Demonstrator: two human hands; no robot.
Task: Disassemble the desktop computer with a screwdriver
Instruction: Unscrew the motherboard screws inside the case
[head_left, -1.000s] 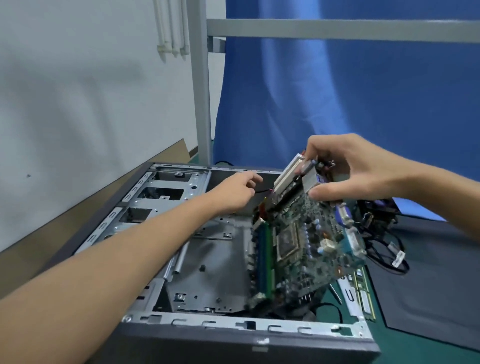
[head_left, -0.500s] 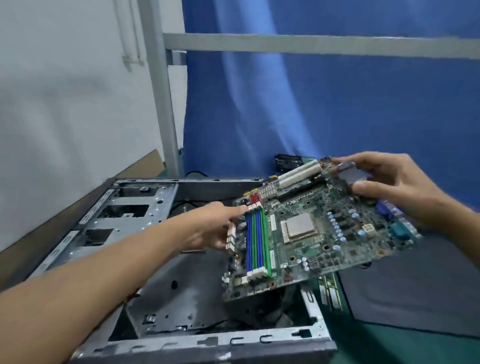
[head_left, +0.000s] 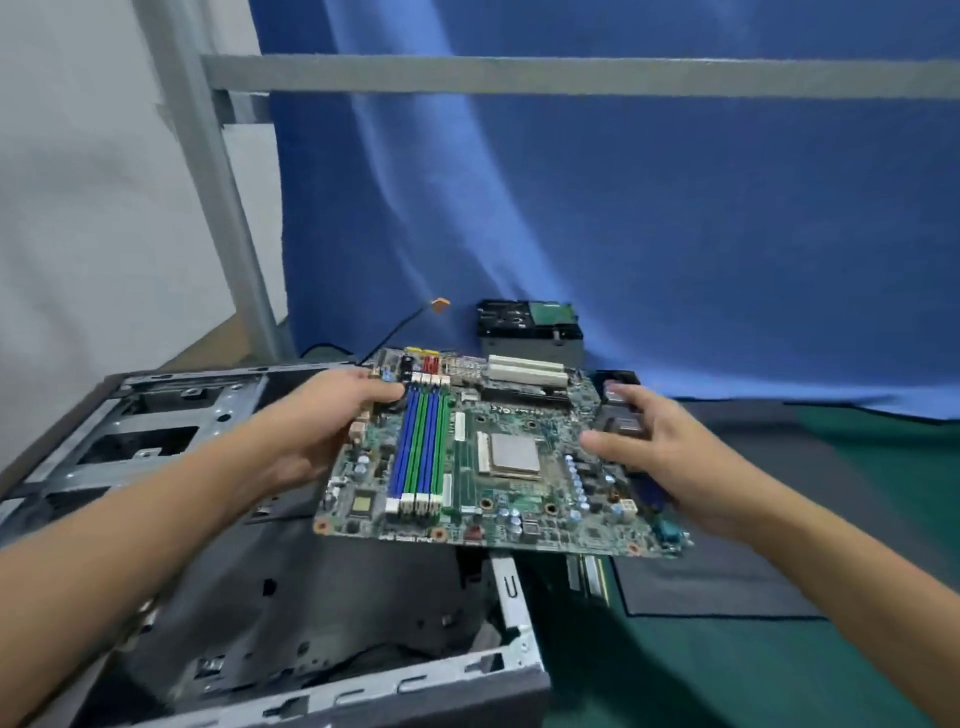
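Note:
A green motherboard (head_left: 498, 462) with blue and green memory slots and a bare silver processor is held nearly flat in the air, above the right edge of the open grey computer case (head_left: 218, 545). My left hand (head_left: 322, 426) grips the board's left edge, thumb on top near the slots. My right hand (head_left: 660, 447) holds the right edge by the rear ports, thumb on the board's face and fingers around the side. No screwdriver is in view.
A hard drive (head_left: 530, 332) stands at the back against the blue curtain. A dark mat (head_left: 737, 577) lies on the green table to the right of the case, with memory sticks (head_left: 592, 577) beside it. A grey metal frame post (head_left: 218, 182) rises at back left.
The motherboard has come up out of the case, swung from tilted on edge to nearly flat, and moved right. My left hand has taken hold of its left edge.

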